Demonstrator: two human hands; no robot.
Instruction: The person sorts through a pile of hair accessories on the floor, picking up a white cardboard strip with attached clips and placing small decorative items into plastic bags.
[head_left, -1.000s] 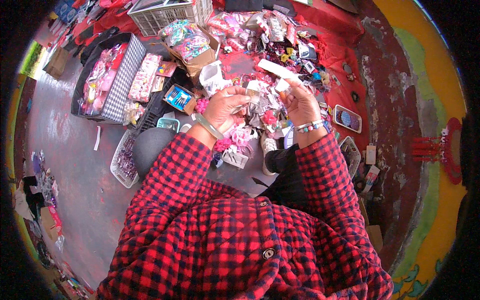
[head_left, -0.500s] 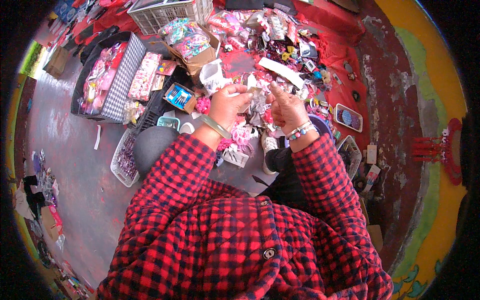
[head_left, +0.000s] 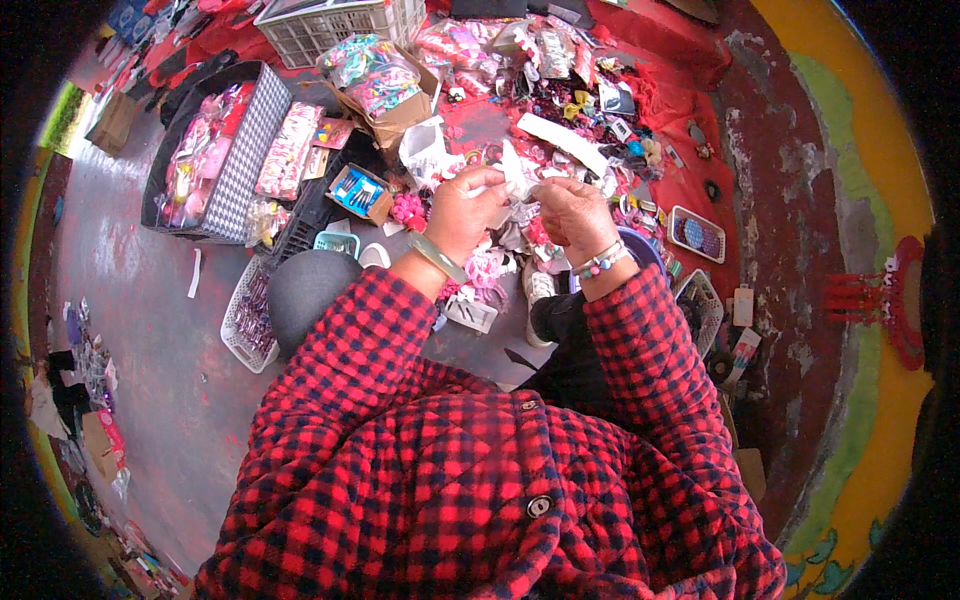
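Observation:
In front of me, both hands are raised over a heap of small goods. My left hand is closed, its thumb and fingers pinching a thin whitish piece that looks like paper or card. My right hand is also closed, with its fingertips at the right side of this piece. Whatever else lies between the fingers is too small to make out. Below my hands are pink ruffled hair ties and a small white tray. A white shoe shows under my right wrist.
On the left stand a houndstooth fabric box of packaged goods, a white basket and a grey round seat. A cardboard box holds bagged colourful items. A grey crate stands behind; a white tray lies on the right.
My right hand has turned inward and its raised thumb has come down to the whitish piece. The piece now stands up between both hands. The left hand has barely moved.

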